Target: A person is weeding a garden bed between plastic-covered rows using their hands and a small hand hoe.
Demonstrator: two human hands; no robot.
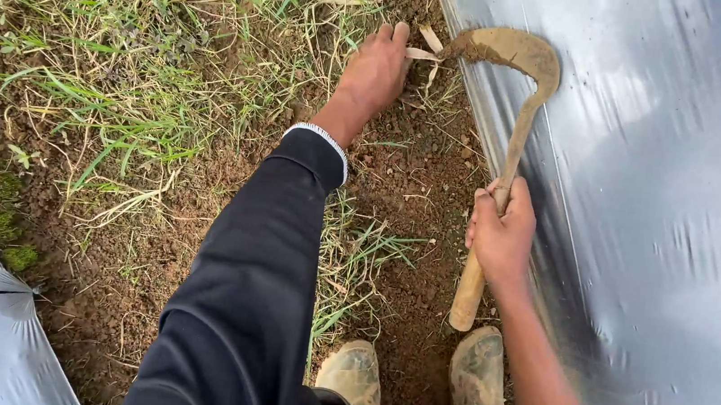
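Head view: sickle in right fingers

Left hand grips dry grass blades at soil level. Right hand holds wooden-handled, mud-caked curved sickle, blade touching grass beside silver plastic mulch sheet.

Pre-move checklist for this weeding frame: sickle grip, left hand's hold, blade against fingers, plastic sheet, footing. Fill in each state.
1. Right hand closed around sickle handle: ok.
2. Left hand gripping dry grass at soil level: ok.
3. Blade tip apart from left fingers: not ok, it sits right beside them.
4. Blade clear of silver plastic sheet: cannot tell, it overlaps the sheet's edge.
5. Muddy boots planted on soil: ok.
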